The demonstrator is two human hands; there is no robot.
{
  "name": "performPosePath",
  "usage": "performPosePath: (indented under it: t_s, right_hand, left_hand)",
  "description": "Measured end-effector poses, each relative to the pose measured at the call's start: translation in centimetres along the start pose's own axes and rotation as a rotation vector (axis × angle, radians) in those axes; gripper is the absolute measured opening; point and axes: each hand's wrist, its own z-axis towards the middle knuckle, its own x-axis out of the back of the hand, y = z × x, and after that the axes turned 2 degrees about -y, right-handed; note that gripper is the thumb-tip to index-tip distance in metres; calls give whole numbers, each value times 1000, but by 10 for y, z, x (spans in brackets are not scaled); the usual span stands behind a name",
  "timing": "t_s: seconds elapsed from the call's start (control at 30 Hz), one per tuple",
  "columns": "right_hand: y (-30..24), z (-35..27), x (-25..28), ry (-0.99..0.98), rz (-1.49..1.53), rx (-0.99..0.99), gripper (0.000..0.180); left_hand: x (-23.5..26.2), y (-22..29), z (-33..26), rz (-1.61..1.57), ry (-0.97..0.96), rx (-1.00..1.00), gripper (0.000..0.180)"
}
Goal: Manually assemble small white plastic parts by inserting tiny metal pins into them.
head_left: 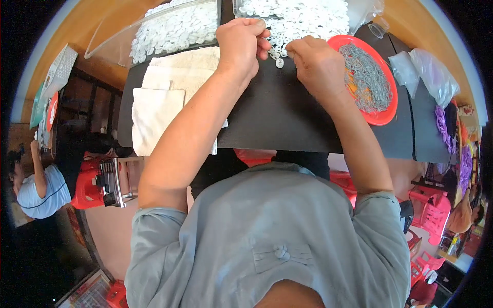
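Observation:
My left hand (pixel 240 47) is raised over the far part of the black table (pixel 277 113), its thumb and forefinger pinched together. Whatever sits between them is too small to make out. My right hand (pixel 319 65) is also closed, fingertips pressed together, just left of a red plate (pixel 389 105). That plate holds a heap of thin grey metal pieces (pixel 367 77), with some orange showing among them. A single small white oval piece (pixel 279 63) lies between my hands, in front of a pile of similar white pieces (pixel 308 25).
At the far left, a clear tray (pixel 138 62) holds more white pieces. Folded cream cloth (pixel 156 115) hangs over the near table edge. Clear plastic bags (pixel 434 77) and a small clear cup (pixel 378 28) lie right. Another person (pixel 43 190) works at a far-left table.

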Motion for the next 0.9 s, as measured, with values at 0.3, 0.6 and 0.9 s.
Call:
performPosePath:
  t_s: [0.3,0.6,0.9]
  right_hand:
    - [-5,-2,-5,-197,-113,184,12]
    - [-2,0,-6,-203,-20,139,14]
    - [-12,-3,0,-224,12,189,17]
  left_hand:
    - [0,0,0,-8,-37,-10,8]
    - [-1,0,-1,-31,-97,-1,10]
    - [-6,2,-5,-23,-115,37,8]
